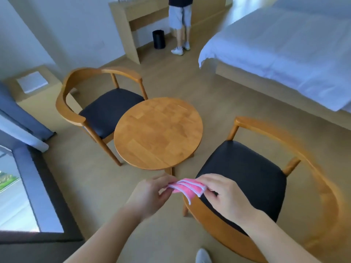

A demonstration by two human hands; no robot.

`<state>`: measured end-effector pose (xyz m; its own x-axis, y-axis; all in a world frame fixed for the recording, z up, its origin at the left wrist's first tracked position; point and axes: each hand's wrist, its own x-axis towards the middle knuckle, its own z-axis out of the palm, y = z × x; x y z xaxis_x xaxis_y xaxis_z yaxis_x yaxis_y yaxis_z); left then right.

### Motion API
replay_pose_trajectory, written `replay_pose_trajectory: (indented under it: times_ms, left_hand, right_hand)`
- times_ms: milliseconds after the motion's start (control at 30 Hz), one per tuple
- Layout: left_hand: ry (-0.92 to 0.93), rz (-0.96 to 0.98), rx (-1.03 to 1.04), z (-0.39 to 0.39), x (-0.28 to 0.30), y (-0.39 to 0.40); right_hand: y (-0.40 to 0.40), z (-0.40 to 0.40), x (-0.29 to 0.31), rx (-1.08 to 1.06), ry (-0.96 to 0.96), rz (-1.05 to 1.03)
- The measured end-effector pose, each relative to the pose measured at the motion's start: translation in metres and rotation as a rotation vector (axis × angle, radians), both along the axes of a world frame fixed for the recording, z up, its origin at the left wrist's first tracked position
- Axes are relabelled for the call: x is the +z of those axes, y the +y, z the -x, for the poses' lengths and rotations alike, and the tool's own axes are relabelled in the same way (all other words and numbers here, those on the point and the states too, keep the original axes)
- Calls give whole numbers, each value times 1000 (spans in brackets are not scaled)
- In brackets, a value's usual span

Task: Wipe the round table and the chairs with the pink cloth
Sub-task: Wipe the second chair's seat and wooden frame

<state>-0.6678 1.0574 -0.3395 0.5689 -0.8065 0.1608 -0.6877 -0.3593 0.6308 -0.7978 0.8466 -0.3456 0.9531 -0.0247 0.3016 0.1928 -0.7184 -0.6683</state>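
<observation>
Pink cloth (187, 187), folded, is pinched at its ends by the left hand (152, 194) and right hand (221, 194), held short of the round wooden counter (158, 132), beside the near chair (247, 179).

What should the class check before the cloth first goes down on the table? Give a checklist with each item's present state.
1. Cloth held by both the left hand and the right hand: ok.
2. Cloth folded into a pad: ok.
3. Table top bare of clutter: ok.
4. Cloth touching table: not ok, held short of it.
5. Cloth damp: cannot tell.
6. Chairs beside table: ok.
</observation>
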Motion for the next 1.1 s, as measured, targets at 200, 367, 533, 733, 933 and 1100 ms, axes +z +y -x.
replay_pose_trajectory:
  times_ms: [200,367,533,733,933,1100]
  left_hand:
    - [28,18,-180,-61,9,-34]
    - [23,22,-352,-122,-6,-60]
    - [1,29,-707,-163,-21,-77]
    - [6,-41,-1003,-132,-39,-85]
    - [42,-117,-1228,-46,-73,-71]
    - [6,-137,-1363,21,-105,-76]
  right_hand:
    - [-5,-30,7,-156,32,-22]
    - [8,-61,-5,-365,73,51]
    - [63,-71,-24,-727,96,45]
    - [127,-39,-31,-1088,144,55]
    - [194,36,-58,-1401,165,-79]
    - [221,100,-97,-1521,78,-168]
